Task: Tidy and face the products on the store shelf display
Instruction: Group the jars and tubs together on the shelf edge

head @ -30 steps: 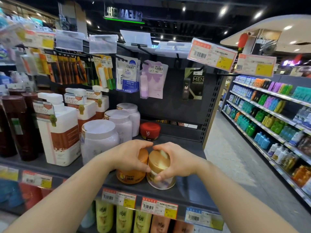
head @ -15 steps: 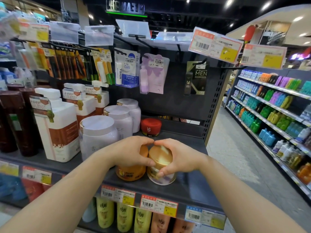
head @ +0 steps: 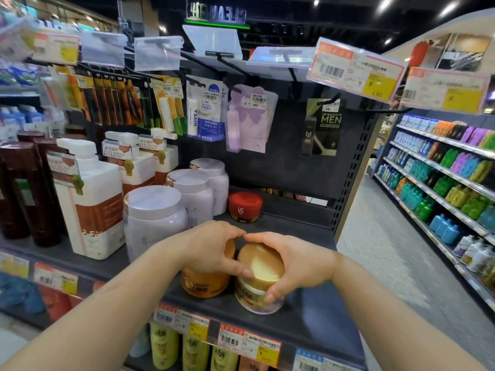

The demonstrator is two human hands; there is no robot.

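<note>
Near the shelf (head: 308,330) front edge, the right hand (head: 300,263) fingers (head: 270,297) grasp the gold-lidded jar (head: 258,282), the left hand (head: 211,247) clasping the orange jar (head: 203,286) touching it.

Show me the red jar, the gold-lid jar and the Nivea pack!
red jar (head: 245,207), head view, its front label.
gold-lid jar (head: 261,261), head view, lid top.
Nivea pack (head: 205,111), head view, card front.

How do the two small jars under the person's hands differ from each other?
The orange jar is orange all over; the gold-lidded jar has a pale body. The left hand covers the orange jar's lid; the right hand leaves the gold lid showing. The gold-lidded jar sits nearer the shelf edge. Both are short, round tubs.
</note>
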